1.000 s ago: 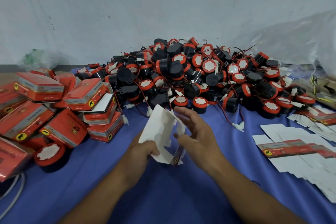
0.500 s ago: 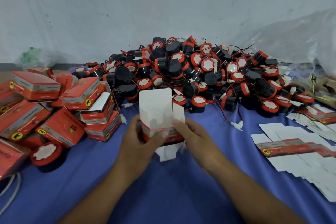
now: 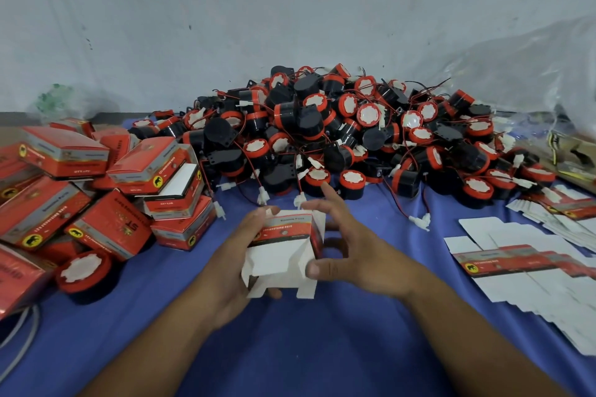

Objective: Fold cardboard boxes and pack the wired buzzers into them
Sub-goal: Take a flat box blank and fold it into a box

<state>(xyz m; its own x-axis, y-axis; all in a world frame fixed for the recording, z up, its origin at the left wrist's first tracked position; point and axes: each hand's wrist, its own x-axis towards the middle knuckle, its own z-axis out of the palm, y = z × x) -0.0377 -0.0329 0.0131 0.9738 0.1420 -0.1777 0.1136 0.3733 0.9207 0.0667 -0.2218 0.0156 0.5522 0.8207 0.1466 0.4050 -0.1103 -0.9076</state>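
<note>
While your L hand (image 3: 237,255) grips the half-folded box (image 3: 283,237), your R hand (image 3: 358,255) is spread, thumb on its flap, w/ buzzers (image 3: 322,126) piled behind.

Half-folded box (image 3: 283,245) sits between left hand (image 3: 238,255) and right hand (image 3: 354,255). Buzzer heap (image 3: 338,126) lies behind both hands. Packed boxes (image 3: 96,196) lie left of the left hand, flat blanks (image 3: 532,264) right of the right hand.

Left hand (image 3: 235,267) grips half-folded box (image 3: 280,256) (flaps loose); right hand (image 3: 354,258) touches it.
</note>
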